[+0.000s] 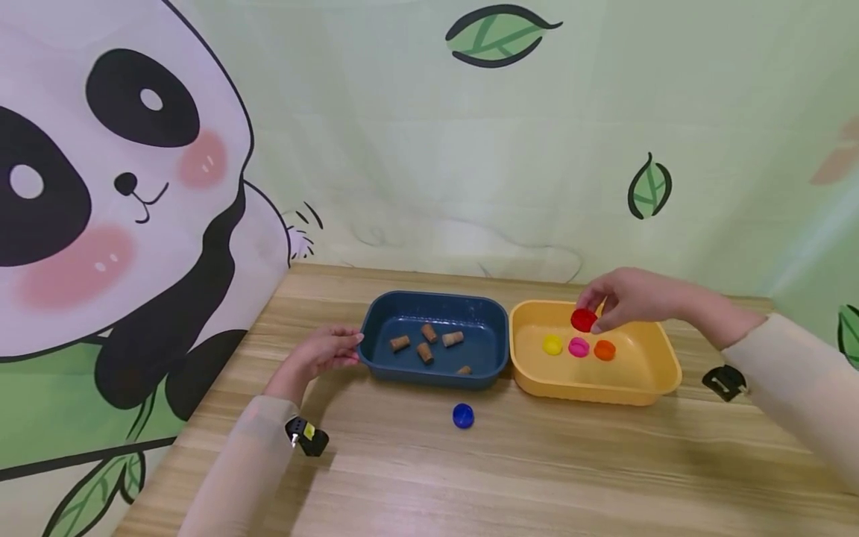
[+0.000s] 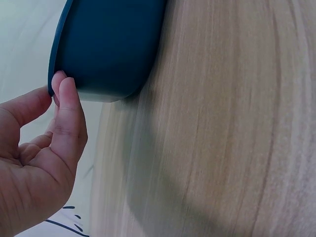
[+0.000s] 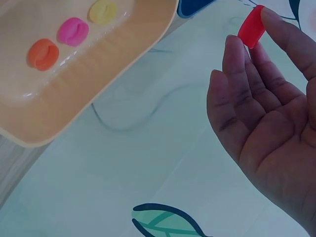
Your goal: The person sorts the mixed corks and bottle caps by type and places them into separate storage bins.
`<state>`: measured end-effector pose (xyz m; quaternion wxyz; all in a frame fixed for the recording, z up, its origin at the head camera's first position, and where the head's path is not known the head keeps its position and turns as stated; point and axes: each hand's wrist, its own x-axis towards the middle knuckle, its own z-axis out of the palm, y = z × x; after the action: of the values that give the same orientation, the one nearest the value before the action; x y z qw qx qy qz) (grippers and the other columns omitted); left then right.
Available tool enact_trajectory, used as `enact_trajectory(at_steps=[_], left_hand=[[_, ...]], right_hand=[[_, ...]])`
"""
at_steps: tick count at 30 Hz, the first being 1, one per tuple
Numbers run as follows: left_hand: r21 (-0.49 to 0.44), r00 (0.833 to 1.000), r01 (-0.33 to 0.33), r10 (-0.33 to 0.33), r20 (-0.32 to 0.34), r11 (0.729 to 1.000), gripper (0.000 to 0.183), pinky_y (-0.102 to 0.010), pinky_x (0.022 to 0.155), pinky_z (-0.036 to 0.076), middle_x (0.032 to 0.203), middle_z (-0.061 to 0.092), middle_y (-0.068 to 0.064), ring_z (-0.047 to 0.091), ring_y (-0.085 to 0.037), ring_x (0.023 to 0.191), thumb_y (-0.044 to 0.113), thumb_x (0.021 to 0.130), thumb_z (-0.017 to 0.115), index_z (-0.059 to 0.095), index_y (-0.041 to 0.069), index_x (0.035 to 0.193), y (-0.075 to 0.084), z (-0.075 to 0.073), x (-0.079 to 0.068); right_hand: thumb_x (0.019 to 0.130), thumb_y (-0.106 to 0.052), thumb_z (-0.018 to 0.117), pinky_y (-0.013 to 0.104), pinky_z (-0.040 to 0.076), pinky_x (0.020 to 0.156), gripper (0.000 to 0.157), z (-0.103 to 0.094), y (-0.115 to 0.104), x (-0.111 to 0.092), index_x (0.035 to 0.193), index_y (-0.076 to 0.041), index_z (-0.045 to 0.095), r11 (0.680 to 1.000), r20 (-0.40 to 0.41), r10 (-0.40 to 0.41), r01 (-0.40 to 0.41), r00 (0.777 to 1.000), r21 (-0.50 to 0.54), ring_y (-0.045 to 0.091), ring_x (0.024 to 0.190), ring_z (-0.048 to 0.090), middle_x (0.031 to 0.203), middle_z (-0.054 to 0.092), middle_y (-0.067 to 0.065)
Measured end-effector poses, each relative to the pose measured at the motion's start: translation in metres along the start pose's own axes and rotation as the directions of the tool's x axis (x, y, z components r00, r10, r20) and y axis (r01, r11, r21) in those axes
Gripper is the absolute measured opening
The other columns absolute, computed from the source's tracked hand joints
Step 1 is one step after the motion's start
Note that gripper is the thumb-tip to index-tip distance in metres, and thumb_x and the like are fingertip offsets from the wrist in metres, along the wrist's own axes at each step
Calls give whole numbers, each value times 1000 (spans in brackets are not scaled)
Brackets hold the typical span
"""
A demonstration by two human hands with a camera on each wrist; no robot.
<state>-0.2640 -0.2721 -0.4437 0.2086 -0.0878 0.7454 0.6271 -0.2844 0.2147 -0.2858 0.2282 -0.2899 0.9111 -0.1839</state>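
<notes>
In the head view my left hand point(image 1: 327, 350) pinches the left rim of a dark blue tray point(image 1: 439, 379) between thumb and fingers. The left wrist view shows the thumb on the rim and the fingertips against the tray's outer wall. My right hand point(image 1: 627, 297) pinches a small round red plastic disc point(image 1: 584, 321) above a yellow tray point(image 1: 644, 373). Seen edge-on in the right wrist view, the red disc point(image 3: 252, 26) sits between the thumb and fingertips. On the yellow tray's floor lie a yellow disc point(image 1: 552, 344), a pink disc point(image 1: 579, 347) and an orange disc point(image 1: 605, 350).
Several brown corks point(image 1: 425, 353) lie scattered inside the blue tray. A blue disc point(image 1: 463, 415) rests on the wooden table point(image 1: 537, 470) in front of the trays. The two trays stand side by side, with a printed panda curtain point(image 1: 403, 149) behind them.
</notes>
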Motion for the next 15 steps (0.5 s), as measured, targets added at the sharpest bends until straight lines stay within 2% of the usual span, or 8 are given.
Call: enact_trajectory(at_steps=[6, 15], left_hand=[[4, 1000, 3, -3, -2, 1000, 45, -16, 70, 60, 82, 65, 3, 63, -5, 74, 17, 108, 51, 43, -12, 142, 2, 0, -2], [13, 1000, 7, -7, -6, 1000, 45, -15, 70, 60, 82, 65, 3, 63, -5, 73, 17, 109, 50, 44, -12, 142, 1, 0, -2]], right_hand=[[90, -12, 78, 36, 63, 88, 35, -10, 3, 4, 120, 1, 67, 1000, 11, -3, 3, 1000, 7, 15, 96, 64, 109, 73, 7], [90, -9, 75, 26, 59, 84, 32, -23, 9, 18, 118, 1, 64, 999, 74, 5, -7, 997, 35, 16, 97, 61, 108, 70, 8]])
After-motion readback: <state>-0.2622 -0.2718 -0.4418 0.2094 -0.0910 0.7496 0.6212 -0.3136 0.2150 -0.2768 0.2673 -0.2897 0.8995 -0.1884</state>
